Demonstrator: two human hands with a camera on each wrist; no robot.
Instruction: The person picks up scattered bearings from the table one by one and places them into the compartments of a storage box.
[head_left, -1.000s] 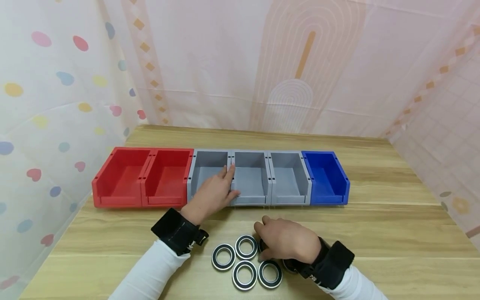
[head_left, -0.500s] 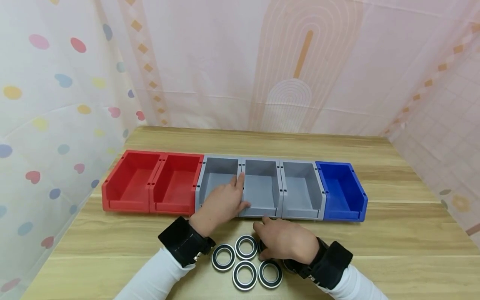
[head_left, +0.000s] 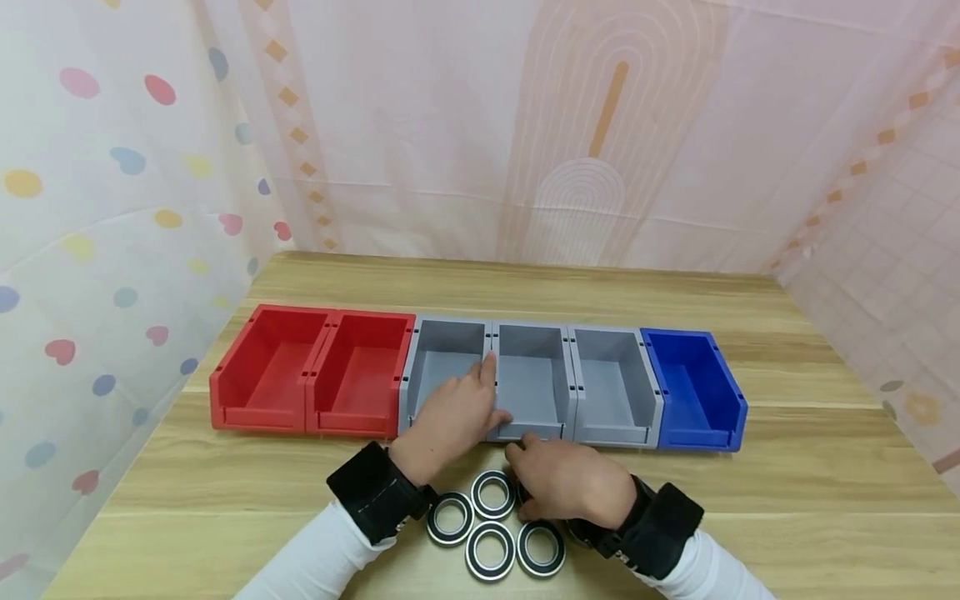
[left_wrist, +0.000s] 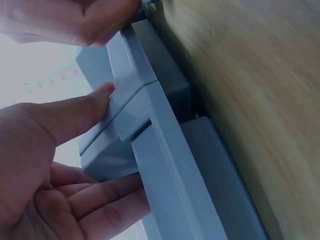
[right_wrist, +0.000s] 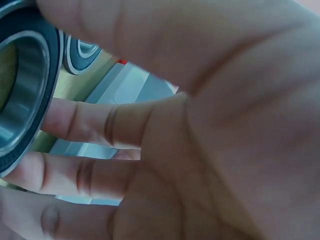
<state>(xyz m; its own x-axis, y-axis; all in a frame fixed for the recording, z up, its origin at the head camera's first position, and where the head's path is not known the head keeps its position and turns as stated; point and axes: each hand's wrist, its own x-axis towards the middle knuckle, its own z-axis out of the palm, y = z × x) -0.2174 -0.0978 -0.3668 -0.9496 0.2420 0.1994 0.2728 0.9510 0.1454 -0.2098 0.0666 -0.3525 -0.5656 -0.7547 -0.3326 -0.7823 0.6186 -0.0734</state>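
Note:
My left hand (head_left: 453,412) grips the adjoining walls of the left grey bin (head_left: 446,358) and the middle grey bin (head_left: 532,383). In the left wrist view, its thumb presses the front of the seam while other fingers reach inside a grey bin (left_wrist: 170,175). My right hand (head_left: 577,483) holds a ball bearing (right_wrist: 42,65) by its rim, thumb on one side and fingers on the other; the hand mostly covers it from above. Close by on the table lie several more black-sealed steel bearings (head_left: 490,568). Part of another is hidden under the right wrist.
Two red bins (head_left: 258,417), a right grey bin (head_left: 615,383) and a blue bin (head_left: 693,383) complete the row. The wooden table (head_left: 810,483) reaches back to a patterned curtain (head_left: 420,150). Bearings sit just in front of the row.
The whole bin row has slid toward me and to the right, with my left hand on it. The leftmost bearing has shifted slightly right. My right hand has stayed nearly still.

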